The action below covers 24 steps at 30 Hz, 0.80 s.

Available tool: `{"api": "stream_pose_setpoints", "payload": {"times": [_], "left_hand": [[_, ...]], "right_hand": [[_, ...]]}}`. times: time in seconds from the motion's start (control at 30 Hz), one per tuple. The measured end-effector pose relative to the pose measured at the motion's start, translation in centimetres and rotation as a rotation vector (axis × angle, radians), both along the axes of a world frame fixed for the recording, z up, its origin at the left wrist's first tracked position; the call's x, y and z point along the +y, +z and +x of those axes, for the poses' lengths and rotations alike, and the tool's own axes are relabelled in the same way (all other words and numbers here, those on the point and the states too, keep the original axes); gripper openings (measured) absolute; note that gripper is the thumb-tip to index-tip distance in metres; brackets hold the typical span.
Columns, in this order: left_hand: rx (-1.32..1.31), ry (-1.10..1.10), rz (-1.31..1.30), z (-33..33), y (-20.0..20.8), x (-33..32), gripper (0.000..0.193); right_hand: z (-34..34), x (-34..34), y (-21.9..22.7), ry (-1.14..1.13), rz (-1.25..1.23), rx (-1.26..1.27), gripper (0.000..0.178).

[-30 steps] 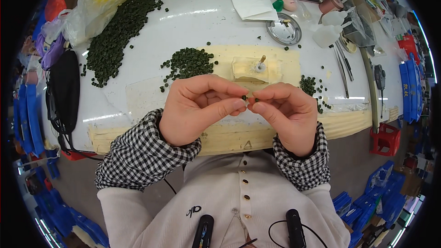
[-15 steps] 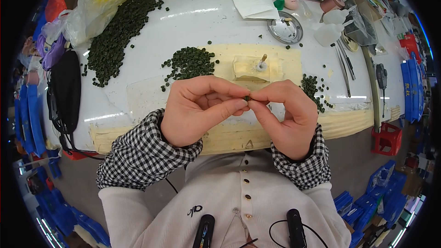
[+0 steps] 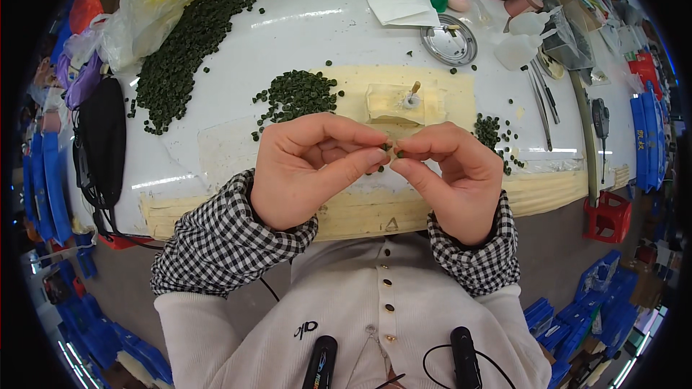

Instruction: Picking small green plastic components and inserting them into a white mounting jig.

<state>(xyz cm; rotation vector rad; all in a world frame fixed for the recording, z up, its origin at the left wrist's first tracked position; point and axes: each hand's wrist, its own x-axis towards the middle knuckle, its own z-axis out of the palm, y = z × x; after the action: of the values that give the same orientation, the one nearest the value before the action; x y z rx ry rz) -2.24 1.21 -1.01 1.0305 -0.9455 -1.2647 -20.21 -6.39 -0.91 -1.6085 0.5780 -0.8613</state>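
left hand (image 3: 299, 169), over the middle of the near edge of the worktop (image 3: 310, 36), pinches a small green piece (image 3: 387, 148) between thumb and forefinger. facing it, the right hand (image 3: 465, 180) has its thumb and forefinger closed on a green bit (image 3: 399, 154); whether that is a second piece or part of the first, i cannot tell. the relation that seems to matter most is the narrow gap between these two pinches: the bit lies just to the right of the piece, level with it or very nearly, and neither hand is clearly nearer the middle of the gap. both look too small and too covered by fingers to show a long axis.

beyond the pinches, toward the worktop's far edge, sits a block (image 3: 386, 106) wrapped in cream tape, its long side running roughly along the near edge, with a thin peg (image 3: 416, 87) rising from it; the right hand is the nearer one to that peg. a smaller pile (image 3: 299, 96) of green pieces lies just past the left hand's knuckles, and a loose scatter (image 3: 489, 131) lies beyond the right hand, toward the worktop's right edge.
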Motion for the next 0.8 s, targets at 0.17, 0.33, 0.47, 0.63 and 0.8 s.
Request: {"api": "stream_pose_setpoints", "payload": {"times": [0.17,0.33,0.47,0.63,0.8], "left_hand": [[-0.078,-0.010,-0.061,-0.1,0.0,0.1,0.019],[-0.124,-0.023,-0.091,0.2,0.0,0.2,0.020],[-0.125,-0.028,-0.100,0.1,0.0,0.2,0.020],[-0.132,-0.027,-0.083,0.1,0.0,0.2,0.021],[-0.111,-0.023,-0.070,0.1,0.0,0.3,0.018]], "right_hand": [[-0.1,-0.1,-0.7,0.066,0.139,-0.091,0.018],[0.0,-0.1,-0.8,0.075,0.174,-0.110,0.020],[0.1,-0.1,-1.0,0.048,0.166,-0.109,0.021],[0.0,0.0,-1.0,0.052,0.190,-0.110,0.022],[0.0,0.2,-1.3,0.044,0.116,-0.084,0.025]]}}
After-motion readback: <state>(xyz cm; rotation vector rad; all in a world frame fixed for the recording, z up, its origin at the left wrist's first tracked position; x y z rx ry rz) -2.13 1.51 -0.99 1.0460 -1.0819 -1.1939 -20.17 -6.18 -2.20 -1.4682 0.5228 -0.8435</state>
